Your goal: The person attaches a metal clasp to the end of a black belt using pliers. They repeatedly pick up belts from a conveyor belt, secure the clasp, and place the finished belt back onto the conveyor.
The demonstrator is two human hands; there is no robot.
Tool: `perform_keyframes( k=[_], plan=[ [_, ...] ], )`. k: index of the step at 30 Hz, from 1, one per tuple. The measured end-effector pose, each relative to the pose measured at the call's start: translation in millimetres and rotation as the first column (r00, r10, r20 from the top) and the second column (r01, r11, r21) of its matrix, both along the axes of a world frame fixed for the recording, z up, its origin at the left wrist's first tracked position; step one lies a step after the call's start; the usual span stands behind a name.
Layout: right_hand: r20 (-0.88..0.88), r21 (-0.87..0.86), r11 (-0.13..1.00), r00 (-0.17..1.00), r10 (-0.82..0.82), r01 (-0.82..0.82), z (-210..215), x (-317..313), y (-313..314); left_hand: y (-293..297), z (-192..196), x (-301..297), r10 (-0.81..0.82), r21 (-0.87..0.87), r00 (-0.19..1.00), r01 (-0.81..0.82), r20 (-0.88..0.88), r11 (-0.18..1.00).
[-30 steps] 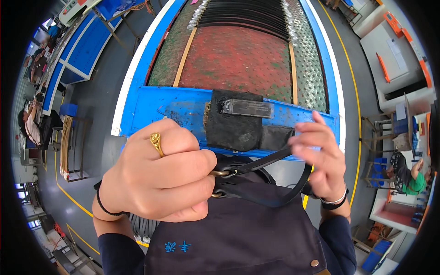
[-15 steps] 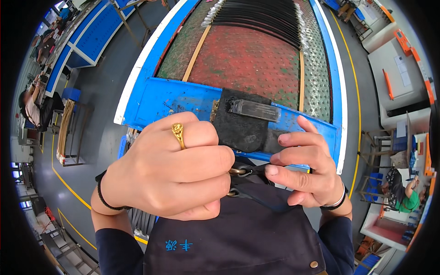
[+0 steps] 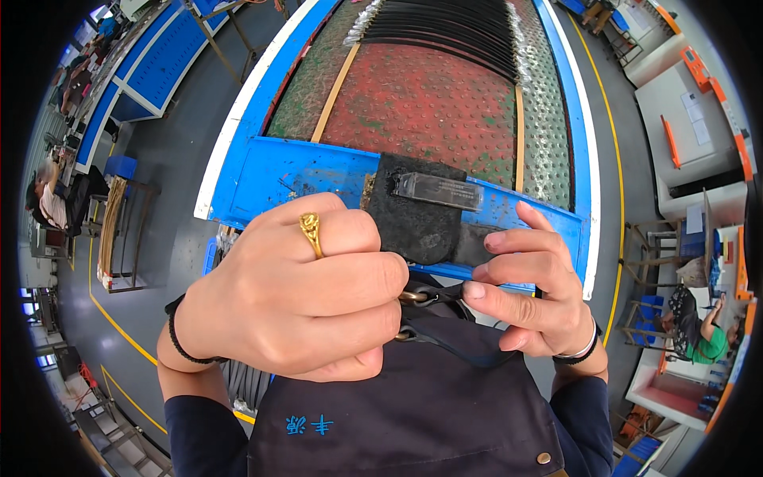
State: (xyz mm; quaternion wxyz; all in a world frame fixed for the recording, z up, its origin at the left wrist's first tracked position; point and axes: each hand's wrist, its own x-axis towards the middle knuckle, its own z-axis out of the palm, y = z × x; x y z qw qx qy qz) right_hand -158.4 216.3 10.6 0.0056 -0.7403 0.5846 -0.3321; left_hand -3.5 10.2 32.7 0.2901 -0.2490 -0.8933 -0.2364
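Observation:
My left hand [image 3: 294, 294], wearing a gold ring and a black wrist band, is closed in a fist in front of my dark apron [image 3: 381, 413]. What lies inside the fist, if anything, is hidden. Beside its knuckles, a brass-coloured ring [image 3: 412, 297] joins a black strap [image 3: 445, 296] at the top of the apron. To the right, my right hand [image 3: 540, 286] has its fingers bent and spread apart, fingertips near the strap's end; whether they touch it I cannot tell. Beyond both hands a clear plastic case [image 3: 437, 191] rests on a worn black pad [image 3: 417, 226].
The pad sits on the blue front ledge [image 3: 262, 171] of a workbench. A red-green studded mat [image 3: 421, 95] covers the bench, with many black cables [image 3: 441, 24] across its far end. Co-workers sit at the far left and at the right, one in green [image 3: 707, 346].
Bench and surroundings shift very slightly left in the view. Both hands keep almost the same pose, the left in a fist and the right with fingers apart.

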Motion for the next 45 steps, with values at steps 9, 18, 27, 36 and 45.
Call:
perform_keyframes(
  k=[9,18,27,36,45],
  plan=[
    [-0.008,-0.002,1.000,1.000,-0.011,0.011,-1.9,-4.2,-2.6,-2.9,-0.7,-2.3,-0.005,-0.004,1.000,0.005,-0.001,1.000],
    [0.485,-0.017,0.909,0.798,-0.357,0.417,-24.0,-28.2,11.7,-8.9,-1.3,5.4,0.054,-0.013,0.999,-0.054,-0.008,0.998],
    [-0.419,0.387,0.515,0.643,-0.641,0.765,-227.0,-17.4,78.6,-14.0,-17.6,9.0,0.216,0.093,0.973,-0.224,0.086,0.970],
    [-0.426,0.406,0.553,0.686,-0.590,0.728,-205.8,-9.5,62.8,-13.3,-26.1,15.2,0.265,0.306,0.904,-0.370,0.335,0.877],
    [-0.320,0.429,0.615,0.748,-0.582,0.662,-176.4,-18.4,45.3,-12.2,-25.0,27.8,0.232,0.431,0.905,-0.379,0.356,0.819]
  ],
)
